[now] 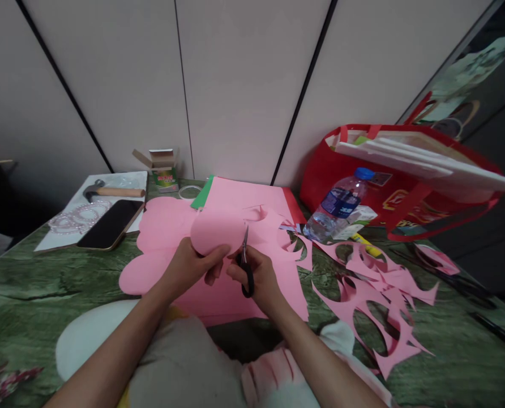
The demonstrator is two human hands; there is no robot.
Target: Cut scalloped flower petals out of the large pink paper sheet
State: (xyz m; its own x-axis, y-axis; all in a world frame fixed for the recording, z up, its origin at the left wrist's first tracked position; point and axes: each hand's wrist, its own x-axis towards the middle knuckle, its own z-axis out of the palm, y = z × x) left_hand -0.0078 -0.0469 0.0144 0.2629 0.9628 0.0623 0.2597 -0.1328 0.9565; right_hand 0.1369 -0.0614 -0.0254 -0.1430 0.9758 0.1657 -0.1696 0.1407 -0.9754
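My left hand is closed on the lower edge of a rounded pink paper piece, its thumb lying on the front. Black-handled scissors sit in my right hand, fingers wrapped round the handles. Their blades point up and away, close to the right edge of the held piece. Below both hands spread large pink paper sheets, with rounded cut shapes along the left. To the right lie pink paper scraps with oval holes cut out.
On the left are a phone, a hammer and clear beaded strands. A small open box stands by the wall. At right, a water bottle leans near a red bag. A plush toy lies under my forearms.
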